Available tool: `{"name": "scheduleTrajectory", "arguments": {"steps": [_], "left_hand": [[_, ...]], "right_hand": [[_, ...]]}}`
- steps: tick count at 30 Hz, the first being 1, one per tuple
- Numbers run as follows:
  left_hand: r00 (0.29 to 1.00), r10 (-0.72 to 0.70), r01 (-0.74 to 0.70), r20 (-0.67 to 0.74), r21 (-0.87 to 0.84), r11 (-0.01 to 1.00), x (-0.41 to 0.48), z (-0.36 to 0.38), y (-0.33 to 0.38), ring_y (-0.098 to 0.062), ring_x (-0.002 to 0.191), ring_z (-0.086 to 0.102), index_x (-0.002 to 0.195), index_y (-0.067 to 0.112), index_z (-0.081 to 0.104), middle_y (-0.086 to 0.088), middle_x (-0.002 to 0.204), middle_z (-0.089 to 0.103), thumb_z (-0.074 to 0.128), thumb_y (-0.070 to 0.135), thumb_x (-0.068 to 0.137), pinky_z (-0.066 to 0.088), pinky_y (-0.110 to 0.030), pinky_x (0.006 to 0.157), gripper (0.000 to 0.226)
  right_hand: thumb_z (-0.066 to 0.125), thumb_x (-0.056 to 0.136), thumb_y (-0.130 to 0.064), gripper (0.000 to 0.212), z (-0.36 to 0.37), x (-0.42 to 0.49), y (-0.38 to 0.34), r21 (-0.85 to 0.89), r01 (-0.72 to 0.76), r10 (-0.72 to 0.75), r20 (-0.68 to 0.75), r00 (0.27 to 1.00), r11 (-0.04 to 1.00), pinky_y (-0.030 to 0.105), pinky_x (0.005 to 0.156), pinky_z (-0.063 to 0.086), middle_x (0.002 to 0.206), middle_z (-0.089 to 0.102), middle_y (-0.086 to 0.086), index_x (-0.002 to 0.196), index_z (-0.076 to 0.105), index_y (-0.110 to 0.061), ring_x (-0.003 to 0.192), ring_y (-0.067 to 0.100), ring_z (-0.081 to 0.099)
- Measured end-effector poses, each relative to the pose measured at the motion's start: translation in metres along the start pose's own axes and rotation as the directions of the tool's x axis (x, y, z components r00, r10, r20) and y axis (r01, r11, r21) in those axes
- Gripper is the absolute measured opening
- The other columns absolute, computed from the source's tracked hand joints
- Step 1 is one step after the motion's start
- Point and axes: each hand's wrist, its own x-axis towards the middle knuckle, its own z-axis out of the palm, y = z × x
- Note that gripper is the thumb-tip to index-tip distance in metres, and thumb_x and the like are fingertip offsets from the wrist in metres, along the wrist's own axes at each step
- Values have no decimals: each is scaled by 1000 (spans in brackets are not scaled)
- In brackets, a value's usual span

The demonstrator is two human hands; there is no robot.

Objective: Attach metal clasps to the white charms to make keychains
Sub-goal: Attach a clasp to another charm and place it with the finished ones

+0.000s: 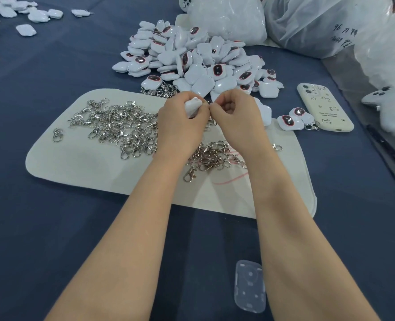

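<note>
Head view is showing a cream mat (99,172) lying on a dark blue cloth (41,228). Both hands are hovering over the mat's far edge. The left hand (182,121) is curling its fingers round a white charm (192,105). The right hand (236,114) is pinching a small dark part (209,102) at the charm's right edge with thumb and forefinger. I cannot tell whether that part is a clasp.

The fingers are covering most of the charm. Its bare rounded end is pointing up and away from the mat, and its long axis is staying hidden.

A heap of metal clasps (120,126) is lying on the mat's left half. A smaller cluster (212,156) is sitting between the forearms, partly blocked by them. A lone clasp (57,135) is resting near the mat's left edge.

Just beyond the mat a pile of charms (199,59) is spreading out, with plastic bags (307,24) crowding behind it. One bag is carrying dark handwriting (344,35), seen upside down and not readable beyond what looks like "96".

Right of the mat a phone (323,107) in a cream case is lying face down. Its doodles and print are too small to read. Two charms with clasps (293,119) are touching its left side.

Nearer than the mat, a clear plastic piece (249,286) is lying on the cloth.
</note>
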Motion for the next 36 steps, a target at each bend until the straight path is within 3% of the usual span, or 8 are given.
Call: {"name": "scheduleTrajectory", "arguments": {"steps": [6, 15, 19, 22, 24, 27, 31, 36], "left_hand": [[996, -84, 82, -10, -146, 986, 4, -5, 0, -17, 63, 49, 78, 2, 67, -7, 67, 60, 63, 13, 82, 42, -30, 61, 12], [989, -137, 145, 51, -249, 957, 0, -7, 6, -5, 52, 45, 75, 12, 64, 5, 57, 54, 62, 8, 84, 38, -17, 53, 10], [986, -142, 155, 87, -162, 975, 2, -5, 4, -10, 58, 52, 67, 19, 61, 0, 62, 58, 63, 12, 84, 48, -25, 61, 19], [969, -182, 208, 164, -159, 965, 0, -3, 6, -20, 68, 61, 87, 11, 54, -10, 83, 61, 63, 14, 87, 59, -41, 67, 9], [952, -203, 241, 228, -152, 959, 0, -4, 7, -12, 70, 64, 102, 12, 41, -4, 91, 58, 61, 14, 89, 60, -32, 61, 24], [928, -194, 250, 319, -145, 957, 0, -8, 10, -10, 76, 66, 104, 13, 33, -2, 93, 55, 54, 11, 93, 60, -29, 65, 23], [940, -119, 148, 319, -69, 987, -1, -11, 12, -7, 67, 68, 103, 11, 46, -4, 92, 62, 57, 12, 93, 59, -24, 64, 14], [954, -34, -26, 297, 197, 980, 0, -11, 10, -9, 60, 67, 113, 9, 56, -3, 87, 68, 55, 20, 93, 53, -23, 61, 23]], "right_hand": [[59, 84, -6, 16, 2, -4, 0, 68, 85, -87, 39, 995, 994, 15, 62, 41, 70, 52, -10, 80, 52, -20, 60, 1, 45], [57, 85, -5, 7, 1, -8, 1, -110, 261, -264, -9, 964, 959, 12, 76, 39, 83, 55, -6, 87, 55, -11, 77, 1, 50], [57, 84, -6, 10, 2, -7, 5, -112, 196, -203, -57, 978, 974, 14, 65, 39, 72, 53, -9, 82, 51, -13, 67, 7, 49], [55, 84, -7, 9, -2, -4, 11, -143, 144, -159, -95, 983, 979, 10, 59, 36, 68, 50, -12, 81, 50, -14, 60, 3, 45], [54, 84, -6, 9, -5, -3, 13, -166, 125, -143, -104, 984, 978, 9, 57, 36, 66, 49, -11, 81, 49, -13, 58, 4, 44], [54, 84, -6, 10, -5, -3, 15, -186, 116, -133, -78, 988, 976, 11, 56, 37, 65, 48, -10, 80, 49, -14, 58, 4, 43], [56, 83, -6, 11, -5, -4, 14, -205, 134, -150, -63, 987, 969, 12, 57, 37, 65, 48, -11, 79, 49, -14, 57, 3, 44], [55, 83, -7, 9, -3, -5, 13, -204, 136, -145, -30, 989, 970, 19, 59, 38, 68, 50, -8, 81, 49, -13, 61, 6, 45]]}}
